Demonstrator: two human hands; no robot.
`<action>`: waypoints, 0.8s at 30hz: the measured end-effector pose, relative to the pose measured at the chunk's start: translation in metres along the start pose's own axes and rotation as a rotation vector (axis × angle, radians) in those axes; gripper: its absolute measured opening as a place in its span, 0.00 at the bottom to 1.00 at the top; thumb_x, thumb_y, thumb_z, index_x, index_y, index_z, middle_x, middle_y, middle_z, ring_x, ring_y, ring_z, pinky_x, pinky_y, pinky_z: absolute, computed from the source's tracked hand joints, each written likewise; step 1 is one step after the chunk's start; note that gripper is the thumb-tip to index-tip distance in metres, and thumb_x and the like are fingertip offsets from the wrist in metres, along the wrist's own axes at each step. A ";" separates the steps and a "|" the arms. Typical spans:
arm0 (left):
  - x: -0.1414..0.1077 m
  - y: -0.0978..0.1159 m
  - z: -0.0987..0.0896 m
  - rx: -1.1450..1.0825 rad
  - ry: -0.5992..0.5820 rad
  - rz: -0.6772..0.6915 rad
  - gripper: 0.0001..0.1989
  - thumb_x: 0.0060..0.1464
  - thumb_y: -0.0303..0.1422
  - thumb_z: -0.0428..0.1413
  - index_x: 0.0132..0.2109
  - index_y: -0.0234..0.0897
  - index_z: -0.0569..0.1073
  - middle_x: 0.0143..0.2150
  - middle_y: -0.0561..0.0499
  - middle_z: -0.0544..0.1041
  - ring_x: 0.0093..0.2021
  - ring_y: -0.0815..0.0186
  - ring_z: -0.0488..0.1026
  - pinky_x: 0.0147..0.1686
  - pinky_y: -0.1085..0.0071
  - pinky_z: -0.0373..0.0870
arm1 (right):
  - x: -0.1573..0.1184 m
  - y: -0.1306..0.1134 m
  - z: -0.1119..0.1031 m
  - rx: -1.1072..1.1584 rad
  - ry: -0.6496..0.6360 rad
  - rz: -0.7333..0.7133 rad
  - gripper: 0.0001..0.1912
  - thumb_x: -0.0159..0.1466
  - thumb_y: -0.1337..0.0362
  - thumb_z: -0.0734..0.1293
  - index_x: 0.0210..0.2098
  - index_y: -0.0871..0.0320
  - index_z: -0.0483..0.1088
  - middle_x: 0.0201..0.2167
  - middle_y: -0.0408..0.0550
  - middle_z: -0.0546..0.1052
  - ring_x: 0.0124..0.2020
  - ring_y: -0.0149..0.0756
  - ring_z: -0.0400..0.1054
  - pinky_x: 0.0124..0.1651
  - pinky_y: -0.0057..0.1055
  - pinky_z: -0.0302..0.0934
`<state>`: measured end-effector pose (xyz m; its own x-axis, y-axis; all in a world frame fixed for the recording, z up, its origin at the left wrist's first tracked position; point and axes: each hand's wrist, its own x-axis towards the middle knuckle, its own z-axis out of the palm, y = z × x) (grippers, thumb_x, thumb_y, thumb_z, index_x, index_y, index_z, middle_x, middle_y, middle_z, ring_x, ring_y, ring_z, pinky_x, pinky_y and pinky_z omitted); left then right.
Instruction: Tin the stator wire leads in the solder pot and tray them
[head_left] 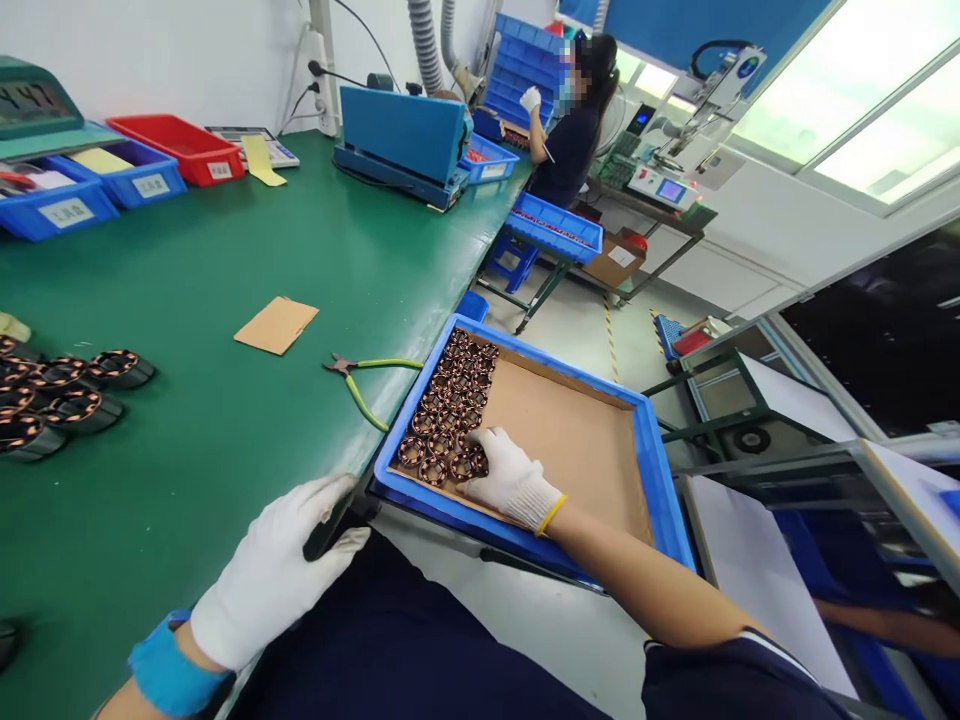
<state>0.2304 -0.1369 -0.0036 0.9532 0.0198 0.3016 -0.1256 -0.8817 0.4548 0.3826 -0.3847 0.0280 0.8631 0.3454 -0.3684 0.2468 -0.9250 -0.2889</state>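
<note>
My right hand (pixel 510 478), in a white knitted glove with a yellow cuff edge, reaches into a blue tray (pixel 664 480). Its fingers are closed round a ring-shaped copper-wound motor stator (pixel 463 466) at the near end of the rows. Several more stators (pixel 450 390) stand packed along the tray's left side, on a cardboard liner (pixel 570 420). My left hand (pixel 274 560), gloved in white with a blue wristband, is at the bench edge. Thumb and fingers are apart there, with no held thing visible.
On the green bench (pixel 195 260) lie green-handled cutters (pixel 345 366) against the tray, a cardboard piece (pixel 277 325) and several stators (pixel 67 395) at left. Behind are a blue machine (pixel 401 135) and a red bin (pixel 176 148). A co-worker (pixel 574 130) sits further back.
</note>
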 end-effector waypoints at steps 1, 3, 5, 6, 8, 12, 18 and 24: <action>0.000 0.000 0.000 -0.003 -0.001 -0.004 0.22 0.55 0.45 0.53 0.52 0.38 0.71 0.50 0.46 0.77 0.47 0.58 0.76 0.46 0.65 0.75 | 0.003 -0.001 0.002 0.028 0.009 -0.019 0.34 0.50 0.56 0.72 0.56 0.47 0.61 0.54 0.47 0.66 0.51 0.46 0.65 0.48 0.39 0.59; -0.001 0.001 0.000 -0.003 0.002 -0.008 0.22 0.54 0.45 0.53 0.52 0.38 0.71 0.50 0.46 0.77 0.47 0.57 0.76 0.46 0.65 0.75 | 0.006 0.004 0.002 0.063 0.028 -0.047 0.36 0.50 0.58 0.72 0.57 0.48 0.60 0.55 0.47 0.66 0.53 0.44 0.65 0.50 0.38 0.59; 0.000 0.003 -0.001 0.003 0.015 0.001 0.22 0.54 0.45 0.53 0.51 0.37 0.71 0.50 0.45 0.78 0.46 0.57 0.77 0.45 0.65 0.76 | 0.005 0.013 -0.002 0.062 0.045 -0.029 0.36 0.51 0.59 0.72 0.57 0.49 0.60 0.55 0.48 0.67 0.52 0.43 0.66 0.49 0.37 0.59; 0.001 0.004 -0.002 0.005 0.018 0.008 0.22 0.54 0.45 0.53 0.51 0.37 0.72 0.49 0.45 0.78 0.46 0.57 0.77 0.45 0.65 0.76 | 0.004 0.017 -0.005 0.051 0.036 -0.008 0.35 0.51 0.60 0.72 0.57 0.49 0.61 0.55 0.48 0.67 0.51 0.43 0.67 0.48 0.37 0.60; 0.001 0.006 -0.004 0.007 0.022 0.013 0.22 0.55 0.45 0.53 0.51 0.36 0.71 0.49 0.44 0.78 0.46 0.57 0.77 0.45 0.65 0.75 | 0.000 0.022 -0.011 0.023 -0.011 0.031 0.30 0.53 0.61 0.70 0.54 0.49 0.63 0.53 0.46 0.70 0.49 0.43 0.68 0.46 0.37 0.61; 0.000 0.006 -0.005 -0.011 -0.002 -0.016 0.22 0.55 0.45 0.53 0.52 0.37 0.71 0.50 0.45 0.77 0.47 0.57 0.76 0.47 0.64 0.74 | -0.008 0.021 -0.017 -0.005 -0.135 0.051 0.18 0.52 0.63 0.69 0.44 0.52 0.70 0.40 0.44 0.77 0.43 0.42 0.71 0.42 0.36 0.64; 0.002 0.004 -0.002 -0.046 -0.028 -0.056 0.23 0.55 0.46 0.52 0.53 0.39 0.71 0.51 0.45 0.77 0.48 0.57 0.76 0.47 0.63 0.74 | -0.013 0.030 -0.016 0.354 -0.338 -0.022 0.24 0.52 0.70 0.63 0.49 0.57 0.70 0.41 0.45 0.78 0.42 0.36 0.73 0.48 0.31 0.67; 0.003 0.027 -0.012 -0.086 -0.074 -0.044 0.22 0.55 0.40 0.53 0.54 0.36 0.69 0.53 0.43 0.75 0.51 0.58 0.73 0.50 0.64 0.72 | -0.011 0.033 -0.037 0.004 -0.293 -0.115 0.26 0.53 0.61 0.64 0.52 0.47 0.70 0.52 0.46 0.73 0.53 0.49 0.68 0.55 0.49 0.63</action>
<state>0.2267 -0.1551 0.0202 0.9756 0.0204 0.2184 -0.1028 -0.8369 0.5376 0.3977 -0.4246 0.0557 0.6657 0.4789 -0.5723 0.3332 -0.8769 -0.3464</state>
